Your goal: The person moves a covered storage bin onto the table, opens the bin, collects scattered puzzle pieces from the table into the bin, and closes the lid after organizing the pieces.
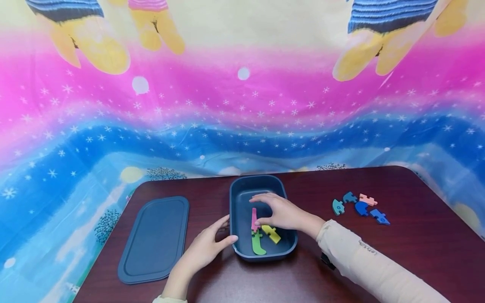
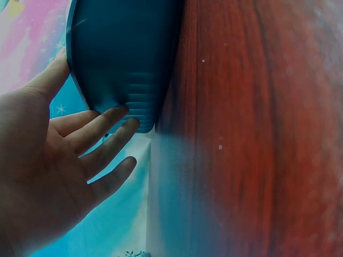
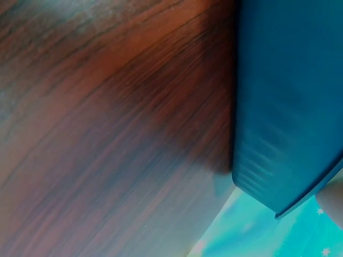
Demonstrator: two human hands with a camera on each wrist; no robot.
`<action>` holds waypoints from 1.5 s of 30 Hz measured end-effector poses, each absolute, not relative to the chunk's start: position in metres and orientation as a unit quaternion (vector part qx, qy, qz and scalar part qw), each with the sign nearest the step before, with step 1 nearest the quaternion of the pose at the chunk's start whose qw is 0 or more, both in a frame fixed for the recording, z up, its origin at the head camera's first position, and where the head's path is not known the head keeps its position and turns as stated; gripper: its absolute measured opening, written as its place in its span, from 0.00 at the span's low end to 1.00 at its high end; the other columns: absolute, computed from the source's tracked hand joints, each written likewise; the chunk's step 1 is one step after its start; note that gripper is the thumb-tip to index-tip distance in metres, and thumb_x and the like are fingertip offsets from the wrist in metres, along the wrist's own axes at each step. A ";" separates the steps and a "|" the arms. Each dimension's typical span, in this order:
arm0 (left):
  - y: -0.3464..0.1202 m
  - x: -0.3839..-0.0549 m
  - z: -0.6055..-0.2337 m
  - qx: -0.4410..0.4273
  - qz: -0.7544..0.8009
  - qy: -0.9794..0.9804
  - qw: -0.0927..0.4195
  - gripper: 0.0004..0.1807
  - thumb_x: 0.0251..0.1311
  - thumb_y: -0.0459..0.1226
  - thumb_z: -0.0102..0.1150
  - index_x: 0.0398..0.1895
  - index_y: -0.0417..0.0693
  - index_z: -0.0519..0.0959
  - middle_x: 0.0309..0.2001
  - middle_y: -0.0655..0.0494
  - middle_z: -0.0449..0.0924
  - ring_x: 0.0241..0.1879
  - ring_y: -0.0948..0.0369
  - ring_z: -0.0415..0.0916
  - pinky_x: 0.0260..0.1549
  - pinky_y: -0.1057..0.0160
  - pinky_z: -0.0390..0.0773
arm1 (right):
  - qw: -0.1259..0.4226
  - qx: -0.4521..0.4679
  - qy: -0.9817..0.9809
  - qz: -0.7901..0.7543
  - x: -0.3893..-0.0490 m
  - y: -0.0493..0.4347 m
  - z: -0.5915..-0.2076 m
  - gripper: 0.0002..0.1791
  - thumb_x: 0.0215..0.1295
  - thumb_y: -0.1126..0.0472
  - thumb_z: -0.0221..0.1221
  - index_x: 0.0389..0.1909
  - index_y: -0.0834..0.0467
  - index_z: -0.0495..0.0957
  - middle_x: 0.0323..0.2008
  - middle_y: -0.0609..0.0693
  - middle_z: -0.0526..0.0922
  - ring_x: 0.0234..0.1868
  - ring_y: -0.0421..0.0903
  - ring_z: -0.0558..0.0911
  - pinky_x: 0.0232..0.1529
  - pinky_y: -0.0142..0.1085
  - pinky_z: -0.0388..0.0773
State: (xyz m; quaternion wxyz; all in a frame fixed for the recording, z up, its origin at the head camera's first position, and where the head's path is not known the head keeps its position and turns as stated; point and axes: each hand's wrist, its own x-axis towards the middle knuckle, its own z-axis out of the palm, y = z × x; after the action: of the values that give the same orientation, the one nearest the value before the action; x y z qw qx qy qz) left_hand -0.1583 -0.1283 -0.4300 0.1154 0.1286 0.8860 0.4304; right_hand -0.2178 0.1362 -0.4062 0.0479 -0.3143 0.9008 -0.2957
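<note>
A: Where is the pink puzzle piece (image 1: pixel 254 219) right now?

B: Inside the dark blue tray (image 1: pixel 238 198), near the middle of the tabletop (image 1: pixel 417 252) towards its front edge. The right hand (image 1: pixel 280 212) pinches it at the top, fingers curled over it. It stands on end, just above the green piece (image 1: pixel 258 244) and beside the yellow piece (image 1: pixel 272 234).

A: And the left hand (image 1: pixel 206 248)?

B: Fingers apart and fairly straight, resting against the tray's left wall, thumb at the front corner. The left wrist view shows the fingertips (image 2: pixel 115 115) on the tray's ribbed outer side. It holds nothing.

A: What could go wrong?

B: I'd judge the pink piece may tip sideways when released, since it stands on a narrow edge. The tray could also slide on the smooth wood if the left hand lets off.

A: Anything else around?

B: The tray's lid (image 1: pixel 155 237) lies flat near the left edge, and loose blue and pink pieces (image 1: pixel 360 206) sit towards the right edge.
</note>
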 end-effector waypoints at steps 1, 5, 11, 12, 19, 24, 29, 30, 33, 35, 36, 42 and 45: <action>-0.128 -0.159 -0.430 0.129 0.430 0.886 0.116 0.39 0.65 0.56 0.60 0.76 0.55 0.62 0.63 0.51 0.74 0.65 0.48 0.69 0.59 0.38 0.68 | 0.048 -0.315 0.901 -0.296 -0.218 0.136 -0.406 0.33 0.61 0.50 0.70 0.66 0.55 0.74 0.65 0.51 0.73 0.67 0.52 0.69 0.60 0.51 0.73; -0.128 -0.159 -0.431 0.131 0.430 0.885 0.117 0.39 0.65 0.56 0.59 0.76 0.54 0.62 0.63 0.51 0.74 0.65 0.48 0.69 0.59 0.38 0.68 | 0.045 -0.315 0.900 -0.296 -0.218 0.136 -0.406 0.33 0.61 0.51 0.70 0.65 0.56 0.74 0.65 0.51 0.73 0.67 0.52 0.69 0.60 0.52 0.73; -0.128 -0.159 -0.431 0.134 0.434 0.883 0.114 0.39 0.65 0.56 0.59 0.76 0.54 0.62 0.63 0.51 0.74 0.65 0.48 0.69 0.59 0.38 0.68 | 0.043 -0.314 0.899 -0.301 -0.217 0.137 -0.404 0.32 0.61 0.52 0.70 0.65 0.56 0.74 0.65 0.51 0.73 0.68 0.52 0.68 0.61 0.52 0.73; -0.128 -0.159 -0.431 0.134 0.435 0.883 0.114 0.39 0.65 0.55 0.59 0.76 0.54 0.62 0.63 0.51 0.74 0.65 0.48 0.69 0.59 0.39 0.68 | 0.042 -0.315 0.899 -0.302 -0.217 0.137 -0.404 0.32 0.61 0.52 0.70 0.65 0.56 0.74 0.65 0.51 0.73 0.68 0.53 0.68 0.61 0.52 0.72; -0.129 -0.159 -0.430 0.131 0.435 0.883 0.116 0.39 0.65 0.56 0.59 0.76 0.54 0.62 0.63 0.51 0.74 0.64 0.48 0.69 0.59 0.39 0.69 | 0.040 -0.314 0.895 -0.313 -0.215 0.143 -0.399 0.31 0.62 0.51 0.69 0.65 0.54 0.74 0.65 0.51 0.73 0.69 0.53 0.67 0.63 0.54 0.70; -0.128 -0.158 -0.431 0.132 0.436 0.883 0.112 0.39 0.65 0.55 0.60 0.75 0.54 0.62 0.63 0.52 0.74 0.65 0.48 0.69 0.59 0.39 0.69 | 0.027 -0.321 0.893 -0.315 -0.213 0.149 -0.399 0.31 0.62 0.49 0.68 0.65 0.53 0.74 0.65 0.51 0.73 0.69 0.54 0.68 0.62 0.55 0.70; -0.129 -0.158 -0.431 0.130 0.437 0.883 0.111 0.39 0.65 0.56 0.60 0.75 0.54 0.62 0.63 0.52 0.75 0.65 0.49 0.69 0.59 0.39 0.68 | 0.011 -0.325 0.890 -0.319 -0.207 0.154 -0.396 0.30 0.62 0.48 0.68 0.64 0.50 0.75 0.64 0.50 0.74 0.69 0.53 0.68 0.62 0.54 0.70; -0.129 -0.158 -0.431 0.129 0.437 0.883 0.111 0.39 0.65 0.56 0.60 0.75 0.55 0.62 0.63 0.52 0.75 0.64 0.49 0.70 0.59 0.39 0.68 | 0.009 -0.324 0.890 -0.321 -0.206 0.155 -0.396 0.29 0.62 0.49 0.68 0.64 0.50 0.75 0.64 0.49 0.74 0.69 0.53 0.68 0.62 0.54 0.70; -0.129 -0.158 -0.431 0.127 0.438 0.883 0.111 0.39 0.65 0.56 0.60 0.75 0.55 0.62 0.63 0.52 0.75 0.65 0.49 0.70 0.60 0.39 0.68 | 0.003 -0.321 0.889 -0.325 -0.202 0.159 -0.394 0.29 0.61 0.49 0.69 0.63 0.49 0.76 0.64 0.48 0.74 0.68 0.51 0.69 0.61 0.53 0.72; -0.129 -0.158 -0.431 0.126 0.439 0.883 0.111 0.39 0.65 0.56 0.60 0.75 0.56 0.62 0.63 0.52 0.74 0.65 0.49 0.69 0.60 0.39 0.68 | -0.001 -0.317 0.889 -0.331 -0.199 0.161 -0.394 0.29 0.61 0.50 0.69 0.63 0.48 0.76 0.64 0.47 0.74 0.67 0.50 0.69 0.61 0.53 0.73; -0.129 -0.158 -0.431 0.125 0.438 0.883 0.112 0.39 0.65 0.56 0.60 0.75 0.56 0.62 0.63 0.52 0.74 0.65 0.49 0.69 0.60 0.39 0.68 | -0.003 -0.315 0.888 -0.334 -0.198 0.162 -0.394 0.29 0.61 0.50 0.69 0.63 0.48 0.76 0.64 0.47 0.74 0.67 0.50 0.70 0.60 0.52 0.73; -0.128 -0.157 -0.430 0.125 0.437 0.884 0.112 0.39 0.65 0.55 0.60 0.76 0.55 0.62 0.63 0.53 0.74 0.66 0.49 0.68 0.60 0.39 0.67 | -0.008 -0.301 0.886 -0.352 -0.191 0.171 -0.396 0.28 0.62 0.47 0.68 0.63 0.47 0.76 0.63 0.47 0.75 0.65 0.50 0.71 0.58 0.54 0.75; -0.127 -0.157 -0.430 0.127 0.435 0.885 0.110 0.39 0.65 0.55 0.60 0.76 0.54 0.62 0.63 0.52 0.74 0.65 0.49 0.69 0.60 0.40 0.68 | -0.013 -0.299 0.887 -0.352 -0.189 0.176 -0.397 0.28 0.62 0.47 0.68 0.63 0.46 0.76 0.63 0.46 0.75 0.65 0.50 0.71 0.58 0.54 0.75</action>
State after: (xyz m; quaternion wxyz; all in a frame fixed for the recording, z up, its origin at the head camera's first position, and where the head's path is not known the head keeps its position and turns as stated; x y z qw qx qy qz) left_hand -0.1571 -0.1273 -0.4296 0.1100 0.1266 0.8848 0.4347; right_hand -0.1888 0.1762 -0.3966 -0.0126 -0.2985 0.8872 -0.3516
